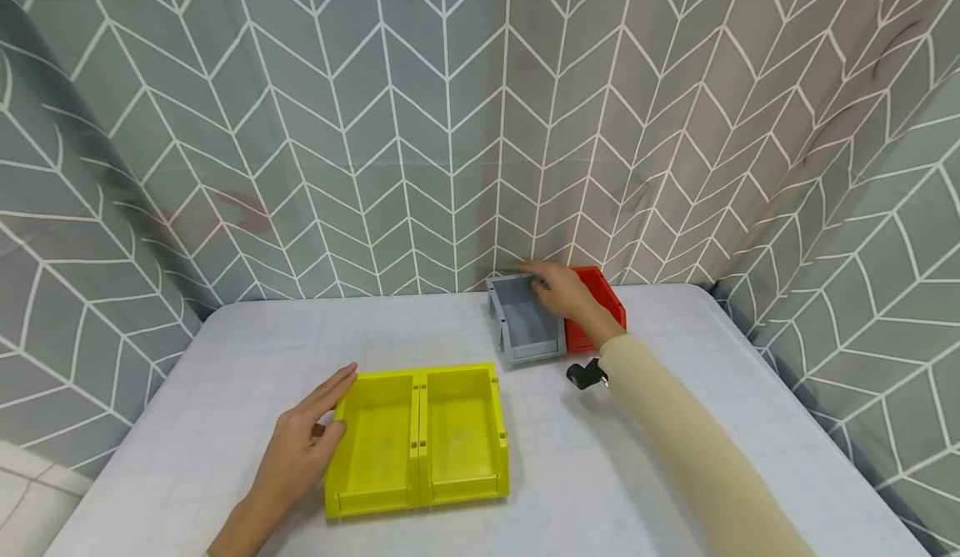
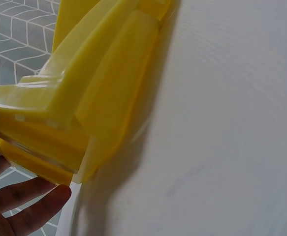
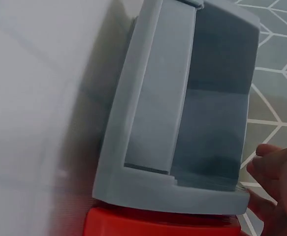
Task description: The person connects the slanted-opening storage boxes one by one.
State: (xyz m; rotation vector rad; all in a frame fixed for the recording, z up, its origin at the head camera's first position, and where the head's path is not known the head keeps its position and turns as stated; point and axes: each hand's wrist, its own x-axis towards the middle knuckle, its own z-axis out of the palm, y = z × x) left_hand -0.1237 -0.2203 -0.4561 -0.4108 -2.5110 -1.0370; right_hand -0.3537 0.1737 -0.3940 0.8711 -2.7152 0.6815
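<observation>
- Your left hand [image 1: 296,449] has its fingers and thumb spread, lying along the outer side of the left yellow storage bin [image 1: 378,436], with the fingers toward its far left corner
- Your right hand [image 1: 566,292] is over the far right corner of the grey storage bin [image 1: 531,330], its fingers at the back rim; you cannot tell from these views whether they pinch the wall or only rest there
- The left yellow storage bin sits on the near part of the worktop [image 1: 225,373], its side against the right yellow storage bin [image 1: 461,432], and nothing lies inside either
- The grey storage bin stands at the far edge of the worktop, right of centre, its inside bare too
- Against its right side is the red storage bin [image 1: 609,294], partly hidden under your right wrist
- Close to the cuff of your cream sleeve [image 1: 690,440] is a small black piece [image 1: 587,373], partly covered
- Behind the white-covered worktop hangs a grey curtain [image 1: 420,123] with white chevron lines
</observation>
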